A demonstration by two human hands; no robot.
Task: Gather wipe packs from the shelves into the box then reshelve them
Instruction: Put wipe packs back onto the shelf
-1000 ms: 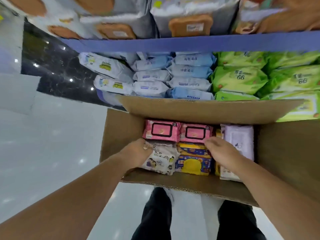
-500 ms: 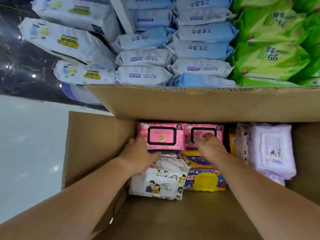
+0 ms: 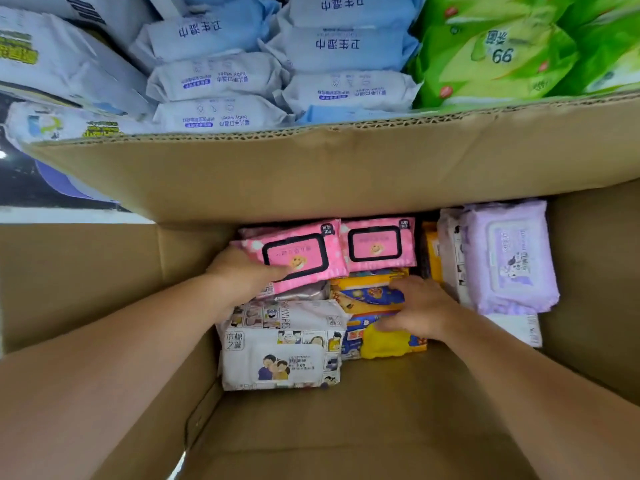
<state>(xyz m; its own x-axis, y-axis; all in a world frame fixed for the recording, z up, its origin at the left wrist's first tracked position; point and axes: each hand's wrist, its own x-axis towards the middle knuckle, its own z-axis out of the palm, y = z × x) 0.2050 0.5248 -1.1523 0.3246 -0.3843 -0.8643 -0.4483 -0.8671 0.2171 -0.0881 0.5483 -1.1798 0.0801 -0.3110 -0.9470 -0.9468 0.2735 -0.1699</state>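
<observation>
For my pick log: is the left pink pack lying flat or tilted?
Tilted. The left pink pack slants, its left edge gripped by the left hand, thumb on top, while the right pink pack lies level.

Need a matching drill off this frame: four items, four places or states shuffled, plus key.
1. left hand
2. right hand
3. purple pack
4. white cartoon pack

A. rightmost in the box
B. grips the left pink pack
C. nearest the camera, left of the other packs
D. grips the blue-and-yellow pack

Pairs: 1-B, 2-D, 3-A, 4-C.
</observation>
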